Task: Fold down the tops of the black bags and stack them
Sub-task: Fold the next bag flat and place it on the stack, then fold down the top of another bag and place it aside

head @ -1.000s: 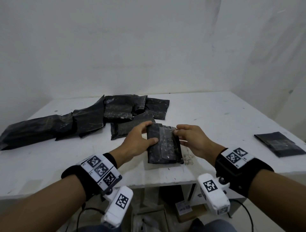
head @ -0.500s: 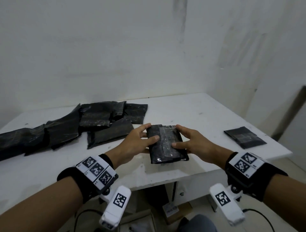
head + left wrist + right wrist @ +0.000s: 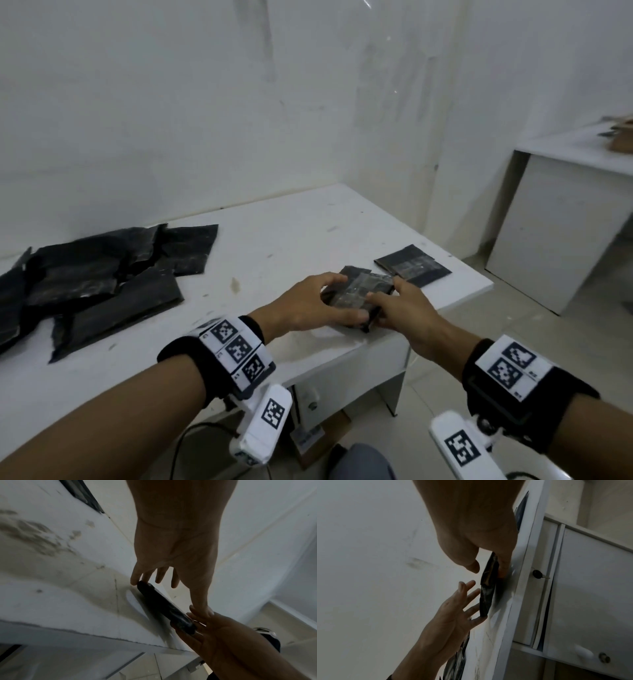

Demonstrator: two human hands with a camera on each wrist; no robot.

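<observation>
Nearest you, at 6 o'clock on the white table (image 3: 281, 246), your left hand (image 3: 305, 310) and right hand (image 3: 407, 313) hold the folded black plastic bag (image 3: 359, 294) by its two sides, fingers curled around its edges. A strip of clear tape shines across its top; what is inside it you cannot tell.

The left wrist view shows what the head view hides: the bag (image 3: 164, 605) sits tilted, its near edge raised off the tabletop, with your left fingertips (image 3: 135, 580) on one end and your right fingers (image 3: 197, 613) under the other. The right wrist view shows the bag (image 3: 488, 588) edge-on, your right thumb (image 3: 471, 563) apart from its face while the fingers behind it grip, and a small keyed drawer (image 3: 537, 574) under the table edge.

Just beyond, at 1 o'clock, a second flat taped black bag (image 3: 412, 270) lies on the table near the corner. Farther off, at 10 o'clock, a loose heap of unfolded black bags (image 3: 96, 284) overlaps along the wall side.
</observation>
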